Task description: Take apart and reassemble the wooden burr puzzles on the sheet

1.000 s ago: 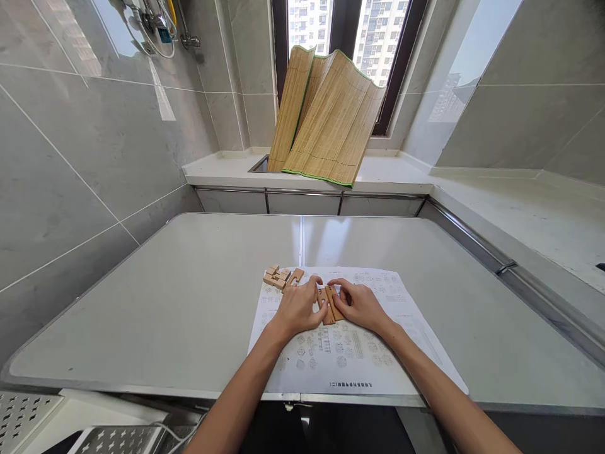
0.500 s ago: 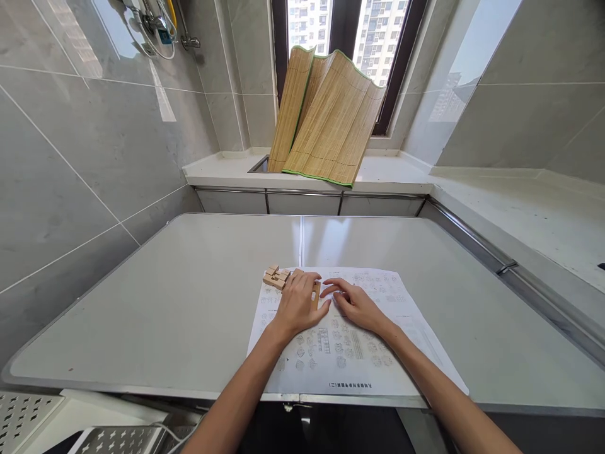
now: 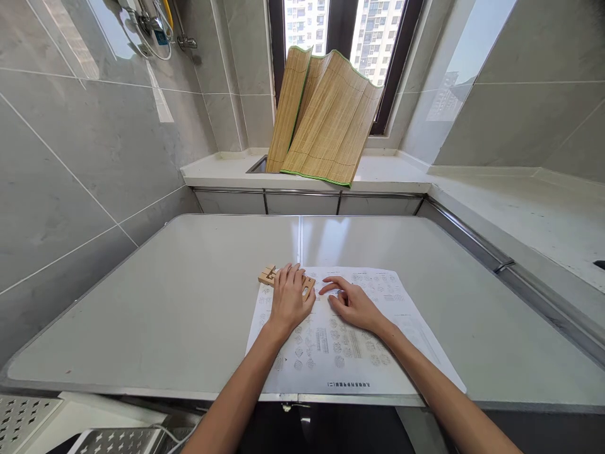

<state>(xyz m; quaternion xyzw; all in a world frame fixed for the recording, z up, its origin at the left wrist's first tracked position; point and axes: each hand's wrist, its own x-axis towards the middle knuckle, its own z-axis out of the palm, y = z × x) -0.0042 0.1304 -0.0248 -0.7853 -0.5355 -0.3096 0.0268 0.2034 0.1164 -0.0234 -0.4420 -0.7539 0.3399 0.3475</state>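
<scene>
Left hand [image 3: 288,296], centre of frame, is laid palm-down w/ fingers spread over a small cluster of wooden puzzle pieces [image 3: 268,275]; nothing is gripped, the pieces are just covered and pressed flat. Pieces sit at the upper-left corner of the instruction sheet [image 3: 350,353], partly on it, partly on the table [image 3: 189,284]. One tan piece [image 3: 308,287] shows at the hand's right edge, others stick out at its upper left.

Right hand [image 3: 352,302], just right of centre, rests released on the sheet, fingers loosely curled, index tip touching the paper; nothing is held.

Step in hand, as judged: pieces are being gathered under the left palm. Best done w/ light, even pressure so no piece is flipped or skids off the paper; sheet should be pinned by the right hand so it isn't dragged along.

Counts: hands 2; sheets 1; pieces approx. 3–4 visible, exact no. can't be told since most are hidden under the palm; bamboo mats [image 3: 326,126] at upper centre, against the window [image 3: 331,25], 2 as far as can be told.
</scene>
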